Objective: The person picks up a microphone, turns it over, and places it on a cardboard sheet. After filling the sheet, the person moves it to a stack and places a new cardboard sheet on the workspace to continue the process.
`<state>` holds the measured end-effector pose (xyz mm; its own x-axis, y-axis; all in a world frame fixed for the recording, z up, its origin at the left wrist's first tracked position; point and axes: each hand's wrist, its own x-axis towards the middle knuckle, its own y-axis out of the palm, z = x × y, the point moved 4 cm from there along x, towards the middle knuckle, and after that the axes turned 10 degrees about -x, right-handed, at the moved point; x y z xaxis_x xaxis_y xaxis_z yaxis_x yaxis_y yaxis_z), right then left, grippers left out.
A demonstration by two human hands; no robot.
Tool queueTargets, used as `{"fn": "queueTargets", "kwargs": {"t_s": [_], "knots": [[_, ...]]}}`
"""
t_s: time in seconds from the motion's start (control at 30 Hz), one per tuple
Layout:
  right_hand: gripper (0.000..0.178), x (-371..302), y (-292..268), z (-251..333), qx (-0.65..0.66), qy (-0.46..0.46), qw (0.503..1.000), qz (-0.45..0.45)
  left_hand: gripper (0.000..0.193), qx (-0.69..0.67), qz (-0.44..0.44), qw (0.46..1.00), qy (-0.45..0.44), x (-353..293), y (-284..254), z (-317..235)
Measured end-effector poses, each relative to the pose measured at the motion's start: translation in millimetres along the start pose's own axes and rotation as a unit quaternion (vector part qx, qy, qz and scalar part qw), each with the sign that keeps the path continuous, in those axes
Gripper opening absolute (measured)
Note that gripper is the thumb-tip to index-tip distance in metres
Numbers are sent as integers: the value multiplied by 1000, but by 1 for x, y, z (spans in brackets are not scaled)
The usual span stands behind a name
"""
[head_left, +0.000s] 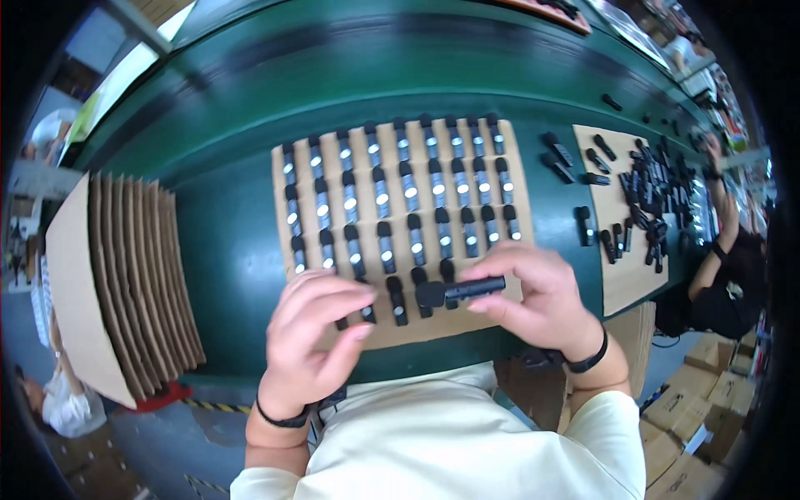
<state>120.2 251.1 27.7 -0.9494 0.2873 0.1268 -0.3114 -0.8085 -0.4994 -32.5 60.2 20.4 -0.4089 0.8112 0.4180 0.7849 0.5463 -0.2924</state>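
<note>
Both forearms came up from the lower edge, bent inward so that the two hands faced each other over the near part of a cardboard sheet (379,337). The right hand (540,293) was closed in a pinch, forefinger above and thumb below, on the plain end of a small black microphone (477,288). The left hand (310,332) held nothing in its grip: its fingers reached toward the right, slightly curved, with the thumb spread away below them. Whether it brushed the pieces beneath could not be told.

The held microphone lay nearly level between the hands, its dark foam tip pointing left, with a gap between that tip and the left fingertips. Below and beyond it, rows of similar microphones (416,237) lay on the sheet, the nearest row partly hidden by the hands. The sheet rested on a green bench (225,283), with a loose heap of microphones (646,187) well to the right.
</note>
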Motion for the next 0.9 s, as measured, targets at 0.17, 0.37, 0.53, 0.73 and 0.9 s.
{"fn": "queueTargets", "kwargs": {"t_s": [0.17, 0.37, 0.53, 0.73, 0.9], "knots": [[25, -12, 43, 8, 81, -1, 996, -19, 27, -5, 61, 998, 21, -1, 7, -10], [27, -10, 62, 10, 82, -27, 996, -28, 28, 9, 54, 998, 39, -18, 4, -3], [30, -10, 62, 15, 31, -97, 993, -67, 30, 16, 45, 998, 29, -23, 5, -5], [33, -11, 65, 17, -18, -174, 983, -54, 29, -18, 27, 999, -1, -22, 10, -7], [39, -8, 67, 23, -68, -190, 972, -120, 27, -8, 13, 999, 28, -21, 14, -7]]}}
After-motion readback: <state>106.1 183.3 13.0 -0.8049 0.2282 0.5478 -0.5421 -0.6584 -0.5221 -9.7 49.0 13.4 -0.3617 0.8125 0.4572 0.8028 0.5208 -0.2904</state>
